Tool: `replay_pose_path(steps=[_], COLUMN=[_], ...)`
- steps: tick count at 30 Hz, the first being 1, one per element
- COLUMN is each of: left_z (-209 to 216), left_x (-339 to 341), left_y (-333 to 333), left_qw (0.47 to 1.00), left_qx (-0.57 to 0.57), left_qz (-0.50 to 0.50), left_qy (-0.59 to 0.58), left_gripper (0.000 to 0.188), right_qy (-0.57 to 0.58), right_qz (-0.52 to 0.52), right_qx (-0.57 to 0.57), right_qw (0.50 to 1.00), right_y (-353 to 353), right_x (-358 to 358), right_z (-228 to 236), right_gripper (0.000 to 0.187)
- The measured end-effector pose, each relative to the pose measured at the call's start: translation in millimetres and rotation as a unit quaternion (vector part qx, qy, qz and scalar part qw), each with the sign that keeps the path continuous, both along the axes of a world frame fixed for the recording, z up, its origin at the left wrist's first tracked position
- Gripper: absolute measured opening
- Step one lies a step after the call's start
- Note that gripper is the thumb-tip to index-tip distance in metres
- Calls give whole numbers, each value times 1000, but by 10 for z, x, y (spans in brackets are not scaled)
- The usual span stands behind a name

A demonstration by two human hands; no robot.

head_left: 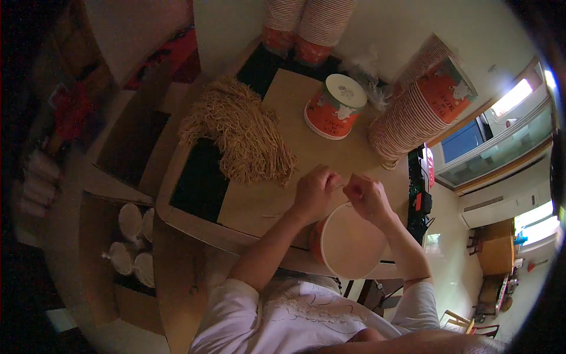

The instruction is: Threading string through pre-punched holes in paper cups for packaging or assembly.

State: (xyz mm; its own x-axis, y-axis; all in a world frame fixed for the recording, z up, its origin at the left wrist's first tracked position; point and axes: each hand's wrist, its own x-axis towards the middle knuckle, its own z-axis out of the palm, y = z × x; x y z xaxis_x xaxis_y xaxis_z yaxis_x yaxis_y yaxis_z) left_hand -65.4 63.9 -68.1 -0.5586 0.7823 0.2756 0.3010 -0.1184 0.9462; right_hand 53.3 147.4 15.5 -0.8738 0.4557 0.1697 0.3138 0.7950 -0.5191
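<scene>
My left hand (316,192) and my right hand (368,196) are close together, fingers pinched, just past the far rim of an orange paper tub (354,242). A thin cord (340,187) shows in the small gap between them, and its ends are hidden by my fingers. Tilted at the table's near edge, the tub shows its pale, round face towards me. A large heap of tan cords (242,133) lies on the table to the left of my hands. Beyond them stands another orange tub (335,109), bottom up, with a white and green end on top.
A long nested stack of tubs (410,112) leans at the right, with more wrapped stacks (318,29) at the back. Brown cardboard (247,203) covers part of the table. An open carton (112,295) with white wrapped rolls (131,222) stands at the lower left.
</scene>
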Motion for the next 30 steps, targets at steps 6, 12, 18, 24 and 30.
replay_pose_path(steps=[6,12,18,24,30], left_z=[-7,-23,-240,-201,-360], left_x=[102,88,-27,-106,-74], left_y=[60,62,47,33,241], left_qw=[980,997,991,975,983], left_qx=[-5,66,116,-23,-47], left_qz=[111,51,-53,-130,-129], left_qy=[165,-5,-50,-180,-123], left_gripper=[8,11,16,16,18], right_qy=[4,-22,-31,-5,79], right_qz=[7,-9,-32,-3,88], right_qx=[-11,-35,-64,-208,-232], right_qw=[1000,999,997,978,966], right_y=[6,72,111,460,706], right_x=[-11,22,42,96,138], right_z=[-29,13,-17,-204,-594], right_gripper=[8,10,11,8,12])
